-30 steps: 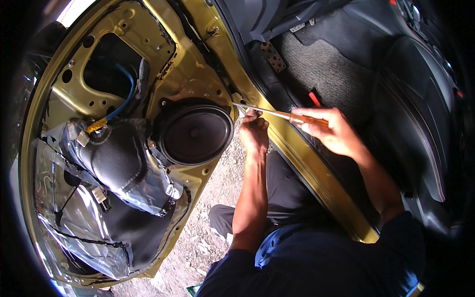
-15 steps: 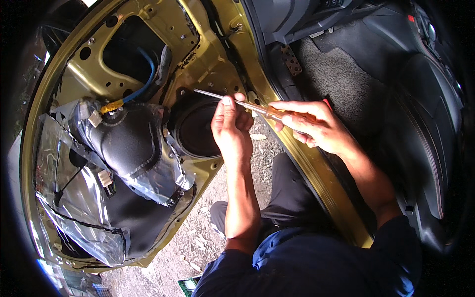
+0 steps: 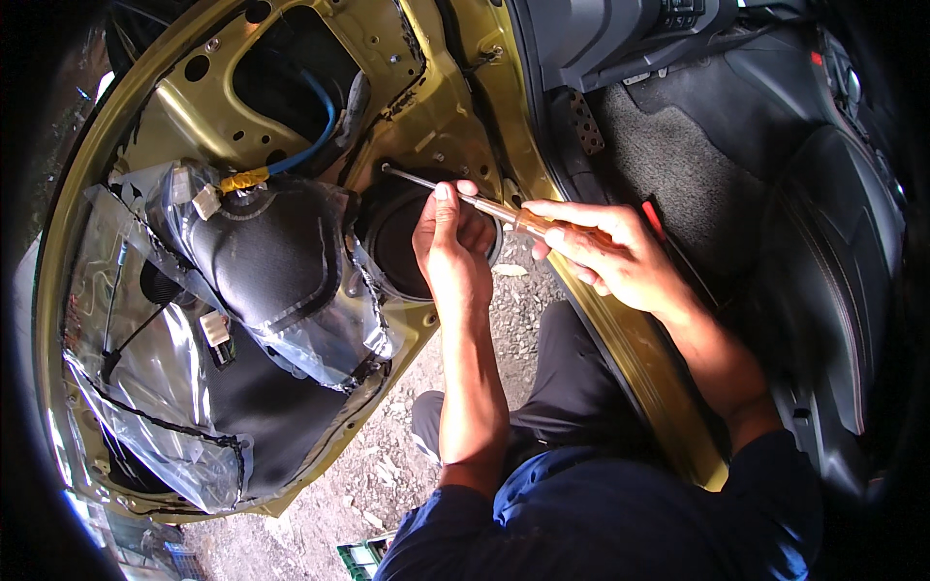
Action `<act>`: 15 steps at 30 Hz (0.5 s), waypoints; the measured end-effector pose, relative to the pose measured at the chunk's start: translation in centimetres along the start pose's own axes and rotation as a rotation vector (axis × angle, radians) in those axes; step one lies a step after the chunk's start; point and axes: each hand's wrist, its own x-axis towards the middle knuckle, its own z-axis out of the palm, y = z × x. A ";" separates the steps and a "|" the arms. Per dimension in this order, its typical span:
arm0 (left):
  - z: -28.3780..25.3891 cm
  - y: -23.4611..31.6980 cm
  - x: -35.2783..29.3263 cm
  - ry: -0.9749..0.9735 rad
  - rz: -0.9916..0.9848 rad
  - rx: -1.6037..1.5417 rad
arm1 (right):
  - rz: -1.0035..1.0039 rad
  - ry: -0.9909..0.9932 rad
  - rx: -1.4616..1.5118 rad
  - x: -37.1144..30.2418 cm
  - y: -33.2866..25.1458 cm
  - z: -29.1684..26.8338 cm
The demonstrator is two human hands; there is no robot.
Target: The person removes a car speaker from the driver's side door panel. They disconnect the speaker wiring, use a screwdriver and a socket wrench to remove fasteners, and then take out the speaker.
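Note:
A screwdriver (image 3: 496, 210) with a long metal shaft and a translucent amber handle slants between my hands. My right hand (image 3: 612, 250) is wrapped around its handle. My left hand (image 3: 453, 247) is closed around the shaft, with thumb and fingers pinching it. The screwdriver's tip lines up with a screw at the upper edge of a round black speaker (image 3: 395, 244); whether they touch I cannot tell. My left hand partly hides this speaker, which sits in the gold car door (image 3: 426, 126).
Left of the speaker, a black moulded pad (image 3: 262, 257) and clear plastic sheeting (image 3: 184, 426) cover the door, with white connectors and a blue cable (image 3: 318, 145). To the right are the gold sill (image 3: 668, 421), a red-handled tool (image 3: 653, 218) and a black seat (image 3: 823, 261). Gravel lies below.
The door and car interior have shifted right in view. The screwdriver's tip, previously right of the screw, now lines up with it. Both hands keep their hold on the screwdriver.

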 end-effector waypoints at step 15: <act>-0.3 0.2 0.0 -0.056 -0.027 -0.055 | 0.019 0.062 -0.040 -0.4 -0.2 0.6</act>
